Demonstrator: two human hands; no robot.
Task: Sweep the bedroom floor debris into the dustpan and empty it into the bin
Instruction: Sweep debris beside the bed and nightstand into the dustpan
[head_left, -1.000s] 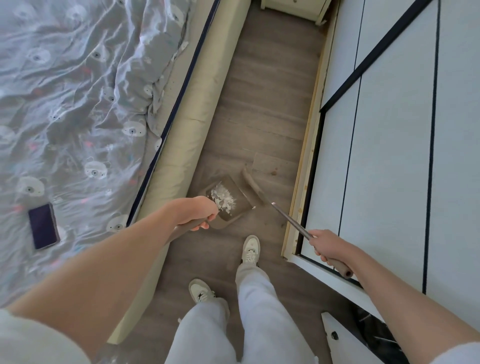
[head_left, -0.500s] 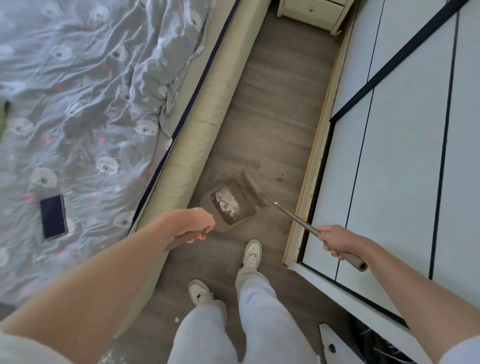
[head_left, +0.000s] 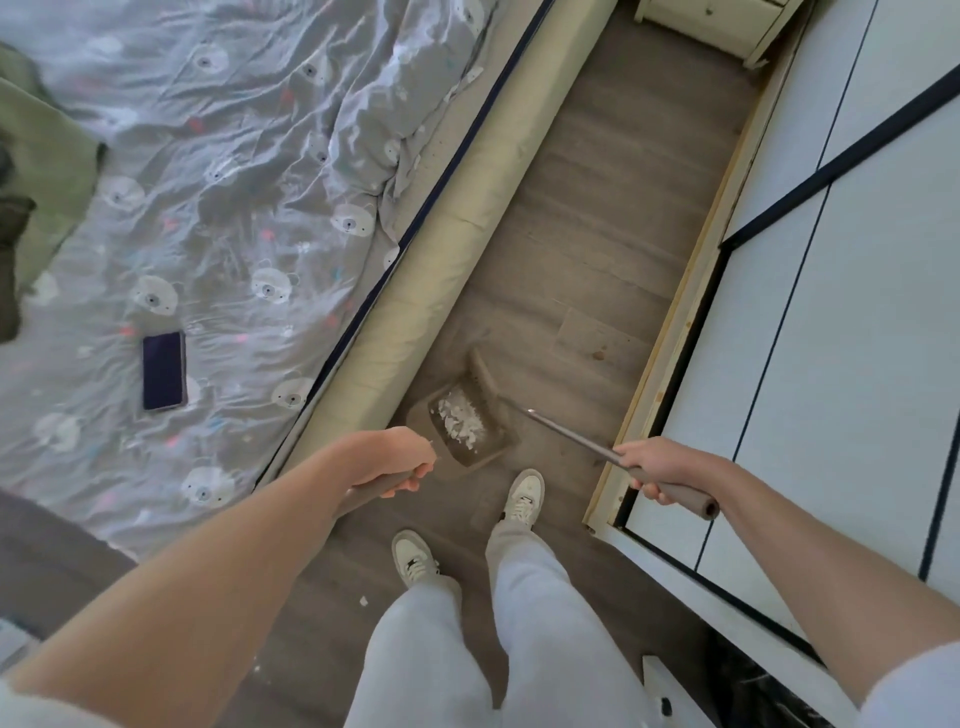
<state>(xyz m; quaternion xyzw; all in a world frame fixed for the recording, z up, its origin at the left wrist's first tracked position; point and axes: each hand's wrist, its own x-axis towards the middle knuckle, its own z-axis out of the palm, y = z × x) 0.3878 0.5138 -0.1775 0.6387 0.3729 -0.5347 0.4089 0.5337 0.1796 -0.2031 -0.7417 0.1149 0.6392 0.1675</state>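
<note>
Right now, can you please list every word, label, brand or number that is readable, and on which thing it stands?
No readable text in the head view.
Phone on the bedsheet: screen dark, nothing shown.
Sneakers: dark marks on the tongue, too small to read.
Dustpan and broom: no label visible.

wood floor (head_left: 582, 218) bears dustpan (head_left: 470, 428); bed (head_left: 234, 182) bears phone (head_left: 163, 370).

Arms: bare forearms, white short sleeves (head_left: 914, 686) at frame corners | Legs: loose pale grey trousers (head_left: 519, 634) | Feet: white lace-up trainers (head_left: 523, 496) with dark tongue marks, laces white
</note>
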